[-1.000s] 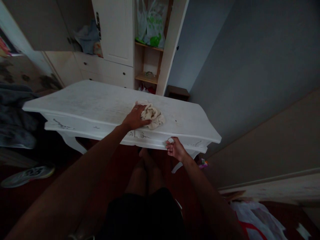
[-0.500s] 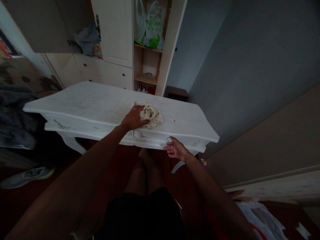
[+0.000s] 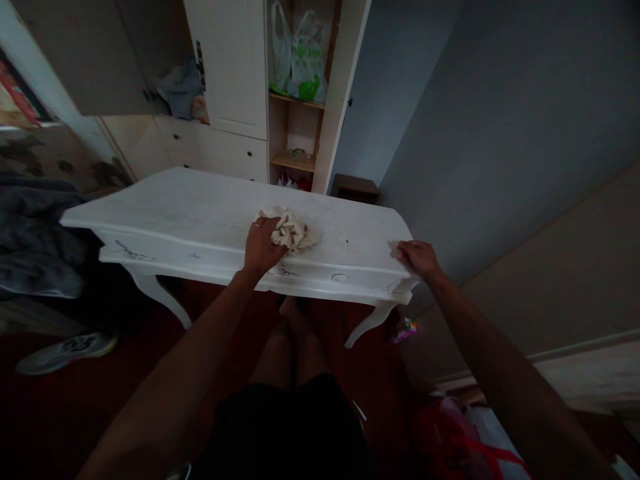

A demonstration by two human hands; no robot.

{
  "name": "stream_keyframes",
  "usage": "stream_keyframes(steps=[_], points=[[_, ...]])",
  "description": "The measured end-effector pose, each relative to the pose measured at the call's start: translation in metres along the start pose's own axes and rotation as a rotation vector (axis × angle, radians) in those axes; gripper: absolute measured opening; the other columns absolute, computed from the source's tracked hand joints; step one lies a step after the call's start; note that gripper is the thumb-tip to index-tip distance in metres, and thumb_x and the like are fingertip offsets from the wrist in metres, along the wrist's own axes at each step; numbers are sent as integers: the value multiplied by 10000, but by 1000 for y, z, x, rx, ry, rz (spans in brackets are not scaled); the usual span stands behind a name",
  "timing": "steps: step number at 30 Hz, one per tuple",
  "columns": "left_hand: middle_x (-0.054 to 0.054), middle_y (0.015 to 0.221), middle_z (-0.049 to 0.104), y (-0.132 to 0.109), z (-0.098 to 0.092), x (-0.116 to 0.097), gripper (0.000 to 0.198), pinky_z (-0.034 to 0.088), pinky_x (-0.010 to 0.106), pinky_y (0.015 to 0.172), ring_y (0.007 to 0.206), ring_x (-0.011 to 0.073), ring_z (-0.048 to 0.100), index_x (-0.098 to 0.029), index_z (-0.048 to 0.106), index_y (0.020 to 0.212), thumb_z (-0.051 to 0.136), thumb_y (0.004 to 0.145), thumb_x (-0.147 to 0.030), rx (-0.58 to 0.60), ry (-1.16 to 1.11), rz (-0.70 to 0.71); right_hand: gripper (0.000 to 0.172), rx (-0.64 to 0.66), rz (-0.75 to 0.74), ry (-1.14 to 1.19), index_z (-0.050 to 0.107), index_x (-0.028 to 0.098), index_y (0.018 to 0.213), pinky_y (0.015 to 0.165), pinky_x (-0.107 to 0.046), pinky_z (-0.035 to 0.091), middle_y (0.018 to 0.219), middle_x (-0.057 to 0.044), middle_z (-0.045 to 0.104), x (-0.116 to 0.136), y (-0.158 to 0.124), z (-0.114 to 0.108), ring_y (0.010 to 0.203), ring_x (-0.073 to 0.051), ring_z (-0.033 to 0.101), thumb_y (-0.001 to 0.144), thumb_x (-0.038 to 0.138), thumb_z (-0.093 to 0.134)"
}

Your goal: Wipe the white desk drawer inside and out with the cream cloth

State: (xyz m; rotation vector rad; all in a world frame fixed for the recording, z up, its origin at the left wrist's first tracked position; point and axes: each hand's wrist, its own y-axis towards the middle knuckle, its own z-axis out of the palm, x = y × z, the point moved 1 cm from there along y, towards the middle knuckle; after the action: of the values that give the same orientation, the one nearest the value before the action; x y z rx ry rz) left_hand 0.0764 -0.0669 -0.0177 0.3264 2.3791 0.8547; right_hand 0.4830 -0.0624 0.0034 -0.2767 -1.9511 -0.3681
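A crumpled cream cloth [image 3: 293, 233] lies bunched on the top of a white table [image 3: 215, 200] with curved legs and carved drawer fronts. My left hand [image 3: 263, 243] is closed on the cloth's left side and presses it against the tabletop near the front edge. At the table's right end, my right hand [image 3: 419, 258] is curled into a fist by the corner of the top. Whether its fingers hold anything is hidden. A round white drawer knob [image 3: 339, 277] shows on the front, and a small dark mark [image 3: 347, 241] is on the top.
Behind the table stands a white wardrobe [image 3: 235, 73] with open doors and plastic bags [image 3: 305, 63] on a shelf. Grey clothing [image 3: 40, 233] hangs at the left above a shoe [image 3: 67, 352]. A grey wall [image 3: 525, 133] is on the right; a red bag [image 3: 450, 440] sits lower right.
My right hand has left the drawer knob, moved right and up to the table's right end, and curled its fingers. My left hand and the cloth have shifted slightly left.
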Motion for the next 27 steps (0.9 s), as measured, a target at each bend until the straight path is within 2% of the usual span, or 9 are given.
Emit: stream_keyframes(steps=[2, 5, 8, 10, 12, 14, 19, 24, 27], points=[[96, 1227, 594, -31, -6, -13, 572, 407, 473, 1067, 1207, 303, 497, -237, 541, 1280, 609, 717, -311, -23, 4, -22, 209, 2, 52, 67, 638, 152, 579, 358, -197, 326, 448, -13, 604, -8, 12, -1, 369, -82, 458, 742, 269, 694], [114, 1264, 547, -91, -7, -26, 537, 418, 477, 1062, 1219, 309, 487, -267, 547, 1274, 617, 744, -316, -45, 32, -16, 189, 23, 92, 101, 622, 155, 569, 321, -188, 297, 447, -24, 604, -13, 21, 4, 350, -75, 436, 727, 222, 703], [119, 1232, 543, -143, 5, -24, 568, 451, 471, 1029, 1183, 315, 508, -284, 538, 1282, 651, 726, -288, -24, 18, -8, 194, -6, 80, 82, 616, 160, 553, 320, -188, 309, 443, -24, 606, -15, 22, 6, 345, -76, 442, 716, 215, 704], [124, 1234, 535, -160, 19, -19, 570, 455, 475, 1023, 1178, 321, 508, -280, 531, 1289, 647, 731, -278, -27, 25, -43, 193, -19, 48, 63, 623, 161, 554, 337, -191, 330, 442, -17, 607, -17, 21, 6, 346, -76, 449, 722, 230, 687], [130, 1228, 529, -159, 32, -16, 574, 452, 478, 1025, 1182, 326, 505, -272, 523, 1299, 638, 737, -278, -35, 28, -83, 189, -27, 0, 29, 636, 162, 570, 359, -195, 343, 444, -8, 610, -19, 19, 6, 350, -77, 450, 733, 254, 663], [131, 1241, 519, -147, 44, -19, 587, 443, 478, 1036, 1200, 325, 497, -270, 508, 1315, 627, 741, -273, -32, 16, -118, 191, -40, -45, -22, 649, 167, 594, 381, -205, 348, 452, 2, 614, -22, 17, 5, 356, -82, 450, 745, 283, 638], [141, 1314, 499, -116, 68, -52, 651, 407, 526, 1048, 1243, 353, 451, -251, 491, 1323, 643, 691, -216, 13, 23, -181, 260, -125, -205, -264, 653, 188, 587, 514, -243, 403, 508, -3, 642, -22, 9, 8, 465, -124, 528, 791, 323, 567], [158, 1243, 547, -122, 94, -82, 611, 415, 532, 1022, 1190, 367, 481, -220, 541, 1258, 668, 662, -182, 185, 1, -62, 315, -159, -278, -443, 644, 203, 555, 589, -269, 400, 525, -6, 646, -19, 4, 10, 551, -159, 574, 826, 322, 535], [156, 1246, 556, -129, 105, -93, 583, 420, 552, 1007, 1196, 374, 494, -238, 536, 1237, 663, 672, -172, 216, -21, -86, 311, -153, -301, -444, 645, 205, 568, 606, -277, 405, 539, -6, 658, -19, 4, 11, 566, -170, 589, 834, 317, 528]])
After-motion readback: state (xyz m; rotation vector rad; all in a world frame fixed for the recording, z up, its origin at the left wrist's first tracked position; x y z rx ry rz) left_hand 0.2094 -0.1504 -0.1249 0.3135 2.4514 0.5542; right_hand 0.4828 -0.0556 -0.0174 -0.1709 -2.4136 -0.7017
